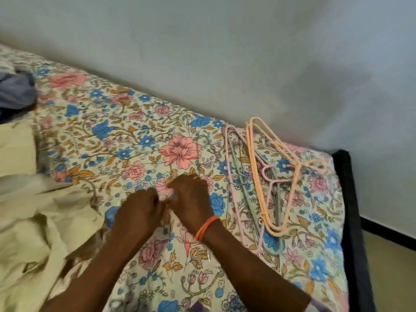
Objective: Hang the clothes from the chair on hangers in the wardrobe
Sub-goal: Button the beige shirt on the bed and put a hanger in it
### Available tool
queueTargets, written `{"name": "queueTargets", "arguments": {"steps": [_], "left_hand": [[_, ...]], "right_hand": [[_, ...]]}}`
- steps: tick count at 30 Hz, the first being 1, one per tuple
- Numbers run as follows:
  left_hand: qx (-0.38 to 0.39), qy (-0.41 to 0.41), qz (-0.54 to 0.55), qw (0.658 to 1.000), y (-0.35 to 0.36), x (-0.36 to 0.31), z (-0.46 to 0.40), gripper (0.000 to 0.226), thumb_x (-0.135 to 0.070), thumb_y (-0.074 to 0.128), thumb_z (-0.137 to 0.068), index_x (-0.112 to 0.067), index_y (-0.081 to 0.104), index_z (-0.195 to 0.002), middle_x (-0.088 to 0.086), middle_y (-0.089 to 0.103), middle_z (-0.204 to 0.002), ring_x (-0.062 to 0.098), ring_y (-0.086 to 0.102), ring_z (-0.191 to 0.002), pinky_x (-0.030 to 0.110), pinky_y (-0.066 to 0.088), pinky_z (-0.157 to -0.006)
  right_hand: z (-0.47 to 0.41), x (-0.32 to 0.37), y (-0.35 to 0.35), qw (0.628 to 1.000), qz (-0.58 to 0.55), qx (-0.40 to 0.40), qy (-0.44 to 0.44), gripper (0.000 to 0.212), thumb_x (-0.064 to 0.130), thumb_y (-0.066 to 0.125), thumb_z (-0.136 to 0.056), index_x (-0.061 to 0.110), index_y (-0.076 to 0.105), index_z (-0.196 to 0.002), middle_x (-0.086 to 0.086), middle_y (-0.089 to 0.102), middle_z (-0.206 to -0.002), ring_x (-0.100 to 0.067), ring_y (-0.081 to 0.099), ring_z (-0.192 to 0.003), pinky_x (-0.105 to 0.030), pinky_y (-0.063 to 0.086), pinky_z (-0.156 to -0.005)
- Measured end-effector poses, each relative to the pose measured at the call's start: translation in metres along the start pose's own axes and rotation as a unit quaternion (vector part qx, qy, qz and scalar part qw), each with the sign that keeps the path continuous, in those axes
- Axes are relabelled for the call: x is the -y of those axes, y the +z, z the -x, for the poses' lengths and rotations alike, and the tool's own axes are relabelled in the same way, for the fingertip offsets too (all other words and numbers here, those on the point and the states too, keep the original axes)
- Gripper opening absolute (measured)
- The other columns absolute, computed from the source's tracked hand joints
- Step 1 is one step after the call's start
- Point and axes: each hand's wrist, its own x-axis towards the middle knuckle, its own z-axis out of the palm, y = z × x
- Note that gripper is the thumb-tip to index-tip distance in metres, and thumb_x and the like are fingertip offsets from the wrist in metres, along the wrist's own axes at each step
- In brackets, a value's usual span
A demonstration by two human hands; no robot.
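Observation:
Both my hands meet in the middle of a bed. My left hand point(139, 212) and my right hand point(191, 197), which has an orange band at the wrist, have curled fingers that pinch a raised fold of floral cloth point(163, 190) between them. I cannot tell whether this cloth is a garment or the floral bed cover point(117, 136), since both carry the same print. A pile of hangers point(265, 176), pink, orange and thin metal ones, lies flat on the bed to the right of my right hand.
A crumpled cream cloth point(33, 221) covers the bed's left side. A grey-blue cloth point(15, 91) lies at the far left. A pale wall point(225, 52) runs behind the bed. A dark bed frame point(351, 210) edges the right side, with floor point(391, 266) beyond.

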Motion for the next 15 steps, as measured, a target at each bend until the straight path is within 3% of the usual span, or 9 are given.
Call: {"name": "queueTargets", "arguments": {"steps": [5,7,9,12,15], "left_hand": [[0.061,0.015,0.069,0.996,0.035,-0.036,0.010,0.043,-0.067,0.062,-0.080,-0.025,0.056,-0.070,-0.007,0.058,-0.067,0.008,0.055,-0.064,0.029,0.048,-0.060],[0.075,0.010,0.058,0.995,0.046,-0.048,0.012,0.050,-0.075,0.063,-0.073,-0.026,0.053,-0.071,-0.008,0.057,-0.069,0.009,0.054,-0.067,0.030,0.046,-0.058],[0.087,0.005,0.060,0.994,0.054,-0.059,0.013,0.046,-0.068,0.068,-0.074,-0.024,0.054,-0.073,-0.007,0.058,-0.071,0.011,0.056,-0.069,0.029,0.043,-0.057],[0.081,0.005,0.062,0.995,0.057,-0.068,0.016,0.028,-0.043,0.065,-0.083,-0.017,0.058,-0.074,-0.002,0.059,-0.069,0.015,0.058,-0.067,0.033,0.049,-0.060],[0.088,-0.038,0.100,0.990,0.051,-0.069,0.020,0.033,-0.040,0.065,-0.077,-0.012,0.057,-0.062,0.000,0.055,-0.055,0.017,0.057,-0.056,0.031,0.044,-0.052]], "right_hand": [[0.003,-0.048,-0.018,0.977,0.159,-0.050,0.134,0.036,0.031,0.080,-0.077,0.018,0.070,-0.110,-0.006,0.065,-0.114,-0.034,0.058,-0.104,-0.044,0.047,-0.086],[0.001,-0.060,-0.020,0.969,0.151,-0.006,0.196,0.045,0.029,0.070,-0.087,0.016,0.058,-0.128,-0.010,0.055,-0.131,-0.037,0.049,-0.121,-0.049,0.040,-0.100],[-0.002,-0.068,-0.018,0.964,0.133,0.026,0.227,0.043,0.026,0.062,-0.094,0.015,0.050,-0.134,-0.010,0.049,-0.136,-0.035,0.043,-0.128,-0.049,0.034,-0.106],[-0.006,-0.069,-0.019,0.962,0.133,0.024,0.236,0.044,0.018,0.056,-0.096,0.017,0.045,-0.138,-0.009,0.053,-0.132,-0.034,0.047,-0.125,-0.047,0.035,-0.103],[-0.015,-0.066,-0.027,0.952,0.155,0.036,0.261,0.043,0.014,0.052,-0.093,0.018,0.049,-0.135,-0.008,0.061,-0.126,-0.033,0.051,-0.122,-0.047,0.034,-0.102]]}}
